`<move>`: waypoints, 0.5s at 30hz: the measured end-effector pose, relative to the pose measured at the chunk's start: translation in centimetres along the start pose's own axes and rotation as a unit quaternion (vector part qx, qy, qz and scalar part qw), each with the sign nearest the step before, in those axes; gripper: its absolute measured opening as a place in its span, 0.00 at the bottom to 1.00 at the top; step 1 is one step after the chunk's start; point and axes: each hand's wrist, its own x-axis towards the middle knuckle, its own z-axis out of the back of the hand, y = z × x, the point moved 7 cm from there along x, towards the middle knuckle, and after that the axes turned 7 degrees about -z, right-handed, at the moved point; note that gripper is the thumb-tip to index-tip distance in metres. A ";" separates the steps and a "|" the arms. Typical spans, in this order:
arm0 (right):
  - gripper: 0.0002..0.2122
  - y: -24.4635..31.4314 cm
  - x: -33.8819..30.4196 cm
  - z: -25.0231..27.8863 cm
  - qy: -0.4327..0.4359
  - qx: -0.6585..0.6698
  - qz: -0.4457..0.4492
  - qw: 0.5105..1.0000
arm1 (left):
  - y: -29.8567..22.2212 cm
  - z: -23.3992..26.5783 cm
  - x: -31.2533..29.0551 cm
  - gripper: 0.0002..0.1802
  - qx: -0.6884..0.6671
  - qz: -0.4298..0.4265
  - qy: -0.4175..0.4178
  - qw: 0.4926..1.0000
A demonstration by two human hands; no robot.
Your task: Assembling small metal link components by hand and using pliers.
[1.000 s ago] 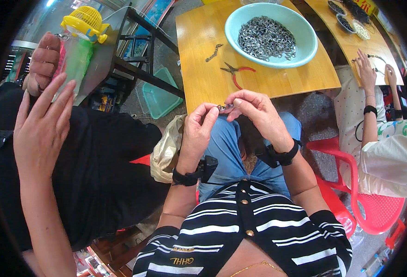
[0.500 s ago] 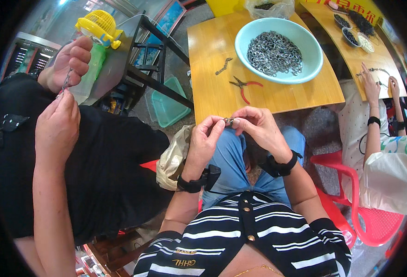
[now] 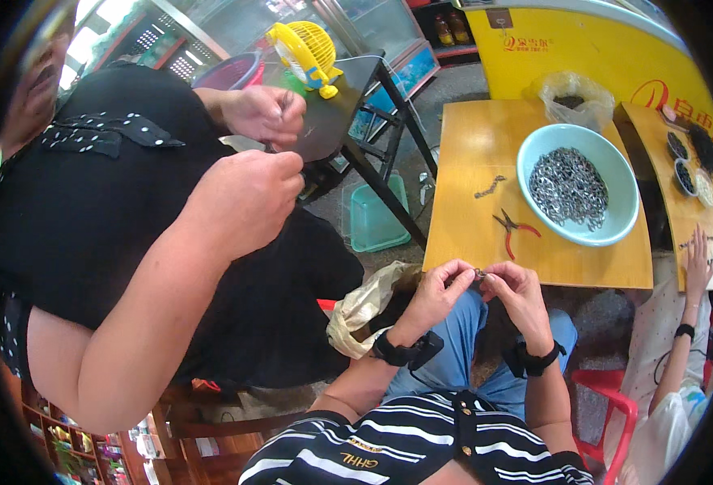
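Observation:
My left hand and my right hand meet over my lap, just off the near edge of the wooden table. Thumbs and forefingers of both pinch small metal rings, largely covered by the fingertips. Beyond them, pliers with red handles lie on the table, jaws apart. A short piece of metal chain rests further back. To its right stands a pale blue basin holding a heap of loose metal rings.
At my left, close by, a person in black works with both hands raised. A yellow fan stands on a dark table. Another person's hand is on the right-hand table with small bowls. A cream bag hangs beside my left wrist.
My view has swung left, so the table and my hands appear further right and lower. My fingers still pinch the rings. The person on the left has their hands in a different position.

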 end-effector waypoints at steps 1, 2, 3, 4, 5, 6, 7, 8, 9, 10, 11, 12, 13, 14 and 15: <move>0.08 0.3 -0.1 -0.1 -0.003 -0.008 0.000 1.000 | -0.1 0.0 0.1 0.10 0.003 0.006 0.003 1.000; 0.08 0.5 -0.2 -0.2 0.000 -0.008 0.003 1.000 | -0.2 0.1 0.1 0.10 0.006 0.004 -0.001 1.000; 0.08 0.6 -0.4 -0.2 0.000 -0.003 0.007 1.000 | -0.4 0.1 -0.1 0.10 0.017 0.005 0.003 1.000; 0.08 0.7 -0.3 -0.2 -0.001 0.002 0.013 1.000 | -0.5 0.1 0.0 0.10 0.028 0.005 0.005 1.000; 0.08 0.7 -0.3 -0.2 0.002 0.001 0.013 1.000 | -0.2 0.2 -0.1 0.10 0.032 0.003 0.011 0.999; 0.08 0.6 -0.5 -0.2 -0.001 -0.012 0.012 1.000 | -0.1 0.2 -0.2 0.10 0.032 0.004 0.009 0.999; 0.08 0.6 -0.4 -0.1 -0.005 -0.025 0.012 1.000 | -0.1 0.2 -0.1 0.10 0.032 -0.002 0.008 0.999; 0.08 0.5 -0.4 -0.1 -0.006 -0.025 0.011 1.000 | -0.1 0.1 -0.1 0.10 0.032 -0.007 0.007 0.999; 0.08 0.4 -0.5 0.0 -0.011 -0.025 0.013 1.000 | 0.1 0.0 -0.1 0.10 0.030 -0.004 0.009 1.000; 0.08 0.3 -0.7 0.3 -0.020 -0.025 0.014 0.999 | 0.0 -0.2 0.0 0.10 0.030 -0.008 0.011 0.999; 0.08 0.2 -0.7 0.6 -0.029 -0.025 0.008 0.999 | 0.1 -0.4 0.1 0.10 0.029 -0.010 0.015 0.999; 0.08 0.3 -0.5 0.7 -0.029 -0.042 0.010 0.999 | 0.3 -0.7 0.3 0.10 0.021 -0.004 0.025 0.999; 0.08 0.1 -0.4 0.9 -0.033 -0.057 0.005 0.998 | 0.3 -0.7 0.4 0.10 -0.006 0.001 0.016 1.000; 0.08 0.4 -0.5 0.8 -0.027 -0.062 0.012 0.998 | 0.3 -0.9 0.3 0.09 -0.036 0.010 0.012 0.999; 0.09 0.6 -0.3 0.6 -0.022 -0.066 0.018 0.997 | 0.5 -0.8 0.1 0.09 -0.023 0.010 0.001 1.000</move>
